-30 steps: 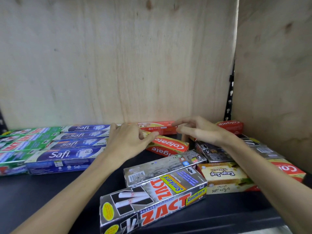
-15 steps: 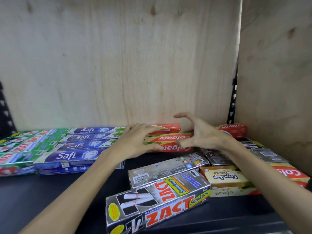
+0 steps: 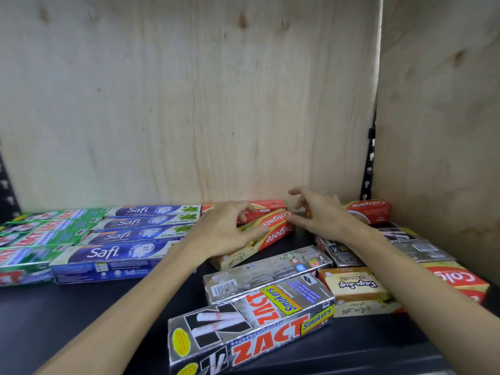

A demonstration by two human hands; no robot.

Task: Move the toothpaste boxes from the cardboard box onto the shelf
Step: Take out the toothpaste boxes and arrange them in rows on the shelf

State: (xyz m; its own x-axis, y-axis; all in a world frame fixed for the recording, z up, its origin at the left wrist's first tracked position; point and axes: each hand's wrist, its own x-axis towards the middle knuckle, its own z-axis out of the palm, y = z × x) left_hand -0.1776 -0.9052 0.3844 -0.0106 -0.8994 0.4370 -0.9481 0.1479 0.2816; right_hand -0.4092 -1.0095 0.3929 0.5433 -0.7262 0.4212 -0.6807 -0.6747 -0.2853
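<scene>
On the black shelf [image 3: 81, 315], a red Colgate box [image 3: 276, 226] lies at an angle near the back, its right end farther away. My left hand [image 3: 224, 231] grips its middle, fingers curled over the far edge and thumb on the near face. My right hand [image 3: 324, 217] hovers at the box's right end with fingers spread, the thumb tip touching that end. Another red Colgate box [image 3: 267, 205] lies against the back wall behind it. The cardboard box is out of view.
Blue Safi boxes [image 3: 119, 253] and green Zact boxes [image 3: 32, 236] lie in rows at left. Two silver Zact Smokers boxes [image 3: 251, 320] lie loose in front, with a beige box [image 3: 357, 290] and more Colgate boxes [image 3: 370, 211] at right. Plywood walls [image 3: 189, 104] close the back and right.
The Colgate box lay parallel to the back wall half a second ago; now it is swung askew, its left end nearer me. My right hand has shifted right and opened wider.
</scene>
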